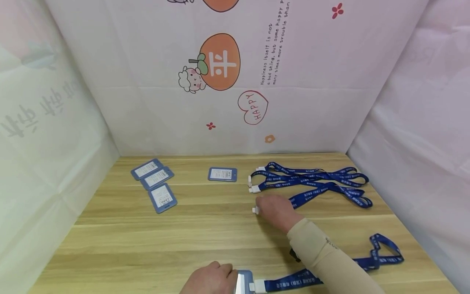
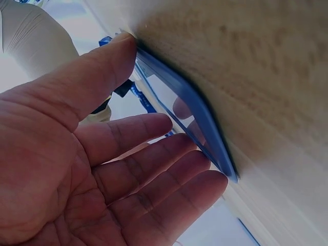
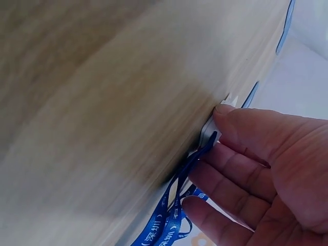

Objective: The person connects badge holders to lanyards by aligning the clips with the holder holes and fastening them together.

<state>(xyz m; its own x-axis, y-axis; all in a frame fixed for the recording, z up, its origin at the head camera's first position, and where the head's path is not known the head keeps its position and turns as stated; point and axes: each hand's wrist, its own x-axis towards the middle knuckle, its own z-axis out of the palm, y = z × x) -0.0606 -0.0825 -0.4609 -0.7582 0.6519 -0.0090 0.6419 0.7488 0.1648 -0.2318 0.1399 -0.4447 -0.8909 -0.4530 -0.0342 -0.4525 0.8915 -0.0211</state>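
My right hand (image 1: 277, 212) pinches a blue lanyard (image 1: 306, 198) by its white plastic end, with thumb and fingers close over the table. In the right wrist view, the thumb lies on the white clip (image 3: 209, 128) and the blue strap (image 3: 166, 210) trails away below. At the front edge, my left hand (image 1: 213, 279) is at a blue badge holder (image 1: 248, 277) lying on the table. Its thumb is by one end, its fingers loosely extended over the clear face (image 2: 166, 92). This holder joins the white clip (image 1: 258, 286) of another blue lanyard (image 1: 293, 281).
Three blue badge holders (image 1: 157, 178) lie grouped at the left back of the wooden table (image 1: 121, 245). One more holder (image 1: 222, 174) lies at the middle back. Several blue lanyards (image 1: 312, 177) with white clips are spread at the right back. Printed white cloth (image 1: 158, 118) encloses the table.
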